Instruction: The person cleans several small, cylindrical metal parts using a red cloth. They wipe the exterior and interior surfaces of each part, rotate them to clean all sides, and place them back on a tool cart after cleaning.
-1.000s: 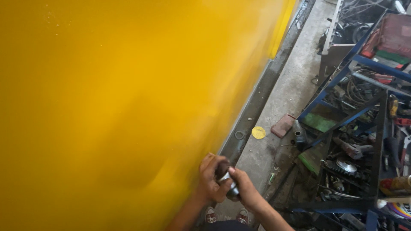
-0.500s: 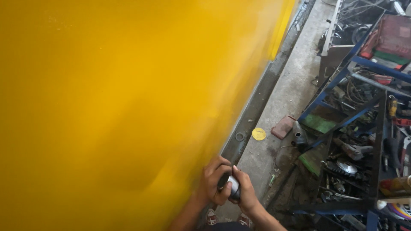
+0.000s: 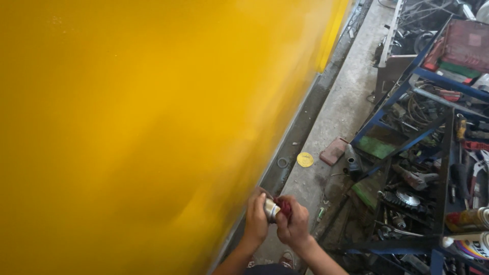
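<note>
While the yellow panel fills the whole left of the view, both hands meet low down, just off its lower edge. Left hand is wrapped around a small silvery can, fingers curled tight on its body. Right hand presses in from the other side, closed over something dark red at the can's end; whether that is a cap or a rag, I cannot tell. The two hands touch, knuckles almost together, with the can caught between them, held above the concrete floor.

Down on that floor, a round yellow disc lies near the panel's base, with a small ring just beside it in the dark gutter. A reddish brick-like block sits a little further right. Beyond that stands a blue rack, crammed with tools: a toothed cutter wheel on a lower shelf, cables and metal parts above, a dark red box on top. At the bottom edge, between the forearms, a sandalled foot shows.
</note>
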